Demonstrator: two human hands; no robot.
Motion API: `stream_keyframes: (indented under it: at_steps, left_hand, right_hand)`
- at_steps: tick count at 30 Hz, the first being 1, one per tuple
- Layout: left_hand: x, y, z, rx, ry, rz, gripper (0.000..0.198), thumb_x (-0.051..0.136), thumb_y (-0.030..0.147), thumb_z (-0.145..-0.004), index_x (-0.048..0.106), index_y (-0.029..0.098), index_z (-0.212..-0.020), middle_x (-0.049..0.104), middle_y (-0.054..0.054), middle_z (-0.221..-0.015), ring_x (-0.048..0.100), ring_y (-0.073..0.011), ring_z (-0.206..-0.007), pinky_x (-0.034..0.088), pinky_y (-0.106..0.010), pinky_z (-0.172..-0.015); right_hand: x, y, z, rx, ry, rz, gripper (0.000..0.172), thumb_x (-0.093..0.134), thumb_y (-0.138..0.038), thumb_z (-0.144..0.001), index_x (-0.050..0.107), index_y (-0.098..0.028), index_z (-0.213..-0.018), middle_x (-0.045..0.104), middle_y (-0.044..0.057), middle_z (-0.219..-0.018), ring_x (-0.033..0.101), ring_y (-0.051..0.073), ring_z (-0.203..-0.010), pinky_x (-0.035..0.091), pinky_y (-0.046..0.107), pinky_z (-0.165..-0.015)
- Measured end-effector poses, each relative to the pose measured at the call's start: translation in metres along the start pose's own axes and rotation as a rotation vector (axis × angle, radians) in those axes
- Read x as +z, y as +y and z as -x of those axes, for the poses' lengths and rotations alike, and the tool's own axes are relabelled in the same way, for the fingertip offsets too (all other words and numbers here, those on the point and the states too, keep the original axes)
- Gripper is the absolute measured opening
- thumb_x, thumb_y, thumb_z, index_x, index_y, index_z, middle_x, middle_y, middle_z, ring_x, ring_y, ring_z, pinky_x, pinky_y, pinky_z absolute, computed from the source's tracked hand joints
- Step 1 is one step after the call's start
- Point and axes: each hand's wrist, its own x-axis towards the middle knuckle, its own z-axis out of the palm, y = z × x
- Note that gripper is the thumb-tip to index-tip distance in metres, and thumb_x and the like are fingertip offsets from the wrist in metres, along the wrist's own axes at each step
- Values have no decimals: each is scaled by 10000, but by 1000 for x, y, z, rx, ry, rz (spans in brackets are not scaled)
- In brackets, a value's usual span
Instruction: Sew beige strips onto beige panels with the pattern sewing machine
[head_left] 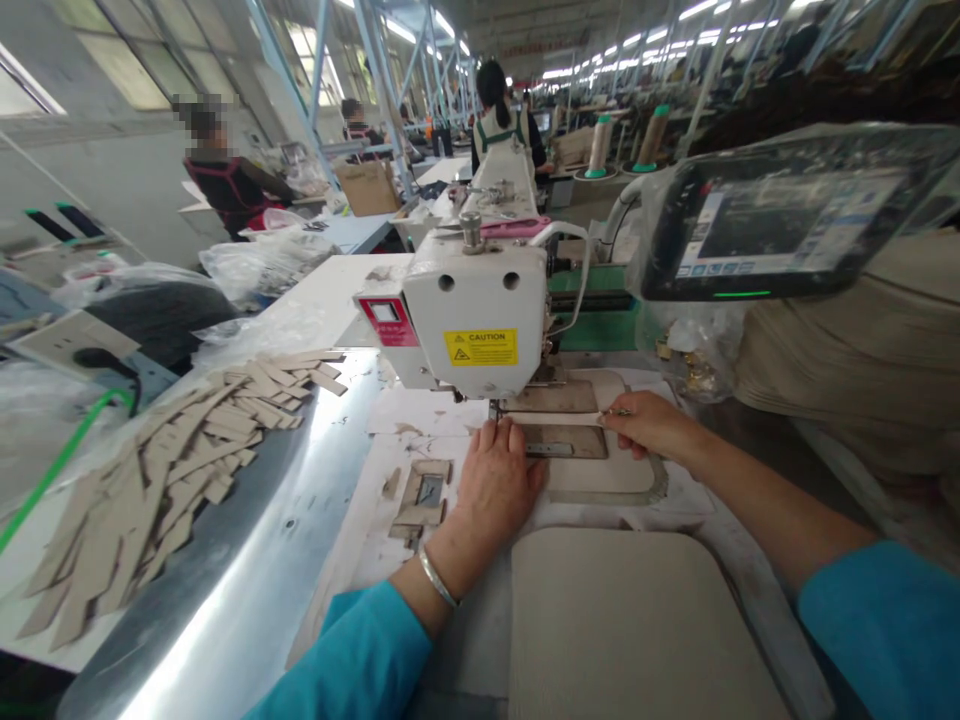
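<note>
A white sewing machine [472, 320] with a yellow caution label stands in the middle of the table. Under its needle lies a narrow pale strip [559, 417] across a beige template plate [600, 470]. My left hand [495, 480], a silver bangle on its wrist, rests palm down just left of the needle, with its fingertips on the strip's left end. My right hand [649, 425] pinches the strip's right end against the plate. Both sleeves are turquoise.
A heap of tan cut strips [180, 460] covers the table's left side. A touchscreen panel [780, 225] wrapped in plastic hangs at right. A padded grey board [637, 630] lies near me. Other people work at far tables.
</note>
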Motion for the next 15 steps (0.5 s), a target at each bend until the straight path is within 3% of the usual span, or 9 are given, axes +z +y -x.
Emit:
stream_keyframes:
  at_steps: [7,15]
  left_hand:
    - [-5,-8,-1,33,-7,-12,403,578,380,-894,558,69,-1150,608,-171,-1242,514,-330,-1119,456,-466,-1005]
    - [-13,-36,6,24,-31,-24,355,568,375,-900,571,97,-1120,618,-157,-1219,527,-316,-1121,466,-445,-1006]
  right_hand:
    - [0,-5,0,6,9,2,195,564,-216,-895,596,-145,-716,552,-22,-466,418,78,-314,291,215,-364]
    - [19,-28,-5,39,-27,-34,188,579,-210,-876,606,-153,-699,569,-20,-470,364,68,-312,289,217,-351]
